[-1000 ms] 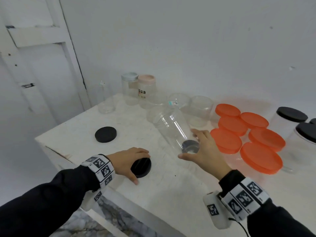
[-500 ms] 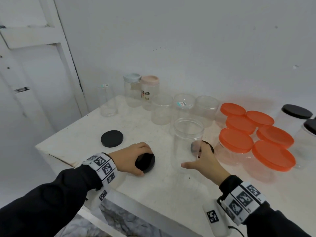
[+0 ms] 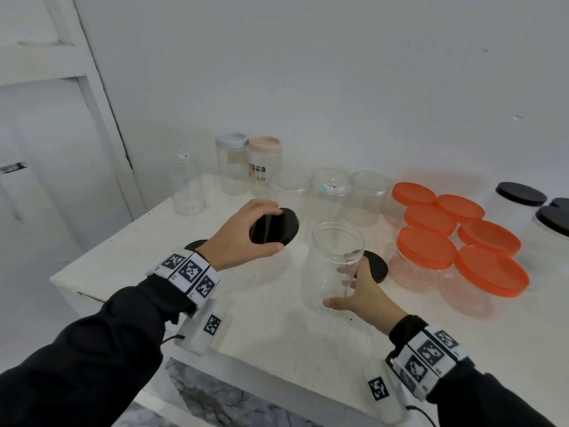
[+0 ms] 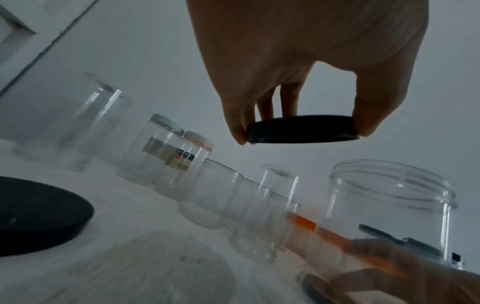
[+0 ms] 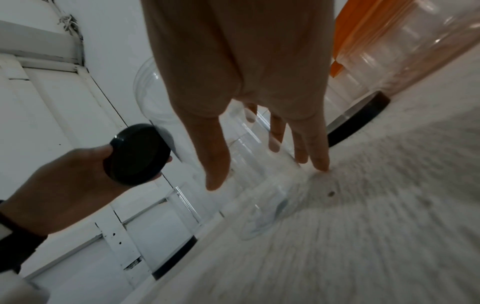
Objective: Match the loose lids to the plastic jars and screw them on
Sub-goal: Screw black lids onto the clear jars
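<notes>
Nearest us, our right hand [image 3: 363,295] steadies the clear, round open jar [image 3: 334,266] upright on the rough white table [image 3: 277,328], fingers straight along its wall. Our left hand [image 3: 243,238] pinches a flat black lid [image 3: 275,226] by its rim, raised beside the jar's threaded mouth. Behind, orange-lidded jars [image 3: 455,238].

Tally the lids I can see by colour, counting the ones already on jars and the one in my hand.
Orange round plastic lids: 6
Black round plastic lids: 6, one held in the left hand
Pale blue round lid: 1
Pink round lid: 1
Total: 14
</notes>
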`<state>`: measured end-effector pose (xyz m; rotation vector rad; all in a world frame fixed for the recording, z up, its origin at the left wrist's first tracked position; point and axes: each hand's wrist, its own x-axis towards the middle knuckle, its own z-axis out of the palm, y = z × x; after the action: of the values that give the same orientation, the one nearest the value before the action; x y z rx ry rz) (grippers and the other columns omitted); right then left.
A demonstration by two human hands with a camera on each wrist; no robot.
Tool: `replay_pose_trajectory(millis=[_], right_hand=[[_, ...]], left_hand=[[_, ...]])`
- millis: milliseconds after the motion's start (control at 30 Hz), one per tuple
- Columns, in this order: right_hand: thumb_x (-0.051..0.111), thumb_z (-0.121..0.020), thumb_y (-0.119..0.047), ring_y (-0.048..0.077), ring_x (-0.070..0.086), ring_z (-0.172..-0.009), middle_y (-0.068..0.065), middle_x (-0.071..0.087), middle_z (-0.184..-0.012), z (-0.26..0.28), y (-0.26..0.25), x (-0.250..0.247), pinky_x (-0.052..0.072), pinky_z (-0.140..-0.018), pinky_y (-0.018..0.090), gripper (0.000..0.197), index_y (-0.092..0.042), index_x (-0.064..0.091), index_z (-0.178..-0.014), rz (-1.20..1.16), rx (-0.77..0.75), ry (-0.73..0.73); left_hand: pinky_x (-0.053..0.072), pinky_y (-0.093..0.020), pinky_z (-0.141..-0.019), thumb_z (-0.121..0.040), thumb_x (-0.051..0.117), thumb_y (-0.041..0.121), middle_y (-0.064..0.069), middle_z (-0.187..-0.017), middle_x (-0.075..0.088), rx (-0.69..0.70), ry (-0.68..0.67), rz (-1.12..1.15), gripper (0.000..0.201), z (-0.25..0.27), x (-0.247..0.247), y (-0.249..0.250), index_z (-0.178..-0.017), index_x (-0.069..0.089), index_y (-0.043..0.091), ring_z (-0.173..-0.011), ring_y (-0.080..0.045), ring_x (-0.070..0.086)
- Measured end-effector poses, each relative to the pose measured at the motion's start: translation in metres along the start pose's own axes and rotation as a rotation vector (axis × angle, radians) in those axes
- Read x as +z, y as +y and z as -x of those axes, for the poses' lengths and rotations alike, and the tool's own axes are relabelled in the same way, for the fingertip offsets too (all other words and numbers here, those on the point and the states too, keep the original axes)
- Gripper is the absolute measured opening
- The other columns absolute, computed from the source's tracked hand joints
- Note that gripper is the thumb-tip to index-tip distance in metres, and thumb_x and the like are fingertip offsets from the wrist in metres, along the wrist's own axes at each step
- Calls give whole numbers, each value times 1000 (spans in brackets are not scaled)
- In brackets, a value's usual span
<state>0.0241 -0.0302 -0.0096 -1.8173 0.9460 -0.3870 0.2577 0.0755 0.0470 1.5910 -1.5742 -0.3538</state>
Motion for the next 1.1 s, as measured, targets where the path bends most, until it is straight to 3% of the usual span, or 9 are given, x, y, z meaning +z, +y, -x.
replay_pose_trajectory(millis=[100,200,267,467,667,1000,1100], right_hand=[[80,-71,-25,14,41,-120,-5,40,-130,2,-3,4,42,-77,18,82,-20,22,-129,-32,4,43],[81,-70,-23,11,44,-111,-2,43,-125,2,-7,7,43,-69,13,66,-18,38,-119,-7,-32,100],[82,-69,-23,11,46,-107,0,45,-122,2,-8,8,43,-70,13,63,-18,43,-119,34,-46,124],[82,-69,-23,12,50,-106,-3,50,-119,3,-10,10,42,-63,11,57,-18,42,-109,54,-54,141],[82,-69,-23,13,49,-109,-1,49,-120,3,-8,9,46,-72,15,54,-23,39,-101,48,-55,131],[79,-73,-22,13,48,-111,-2,48,-121,4,-12,9,48,-70,14,57,-19,38,-111,85,-44,114],[79,-72,-21,12,47,-111,-2,47,-121,4,-12,9,48,-76,17,59,-18,38,-115,87,-46,111]], left_hand=[[32,-9,-95,-62,61,57,15,-129,45,41,2,29,66,-10,6,8,-121,53,30,-119,6,41],[33,-5,-92,-60,65,58,16,-126,50,93,20,50,63,-21,13,18,-116,56,30,-116,8,44],[34,-6,-91,-60,70,55,15,-126,52,112,10,41,61,-27,17,25,-113,58,28,-115,5,46],[35,-19,-102,-64,71,48,7,-129,54,167,-104,-31,60,-37,28,35,-116,60,21,-120,-4,44],[36,-26,-104,-65,69,49,6,-130,55,196,-163,-84,62,-40,34,34,-118,61,18,-121,-4,42],[32,-23,-103,-66,74,48,4,-133,52,203,-186,-137,65,-42,40,35,-121,59,18,-124,-6,40],[31,-22,-102,-69,77,44,6,-135,51,186,-186,-123,62,-41,40,33,-122,58,19,-125,-6,39]])
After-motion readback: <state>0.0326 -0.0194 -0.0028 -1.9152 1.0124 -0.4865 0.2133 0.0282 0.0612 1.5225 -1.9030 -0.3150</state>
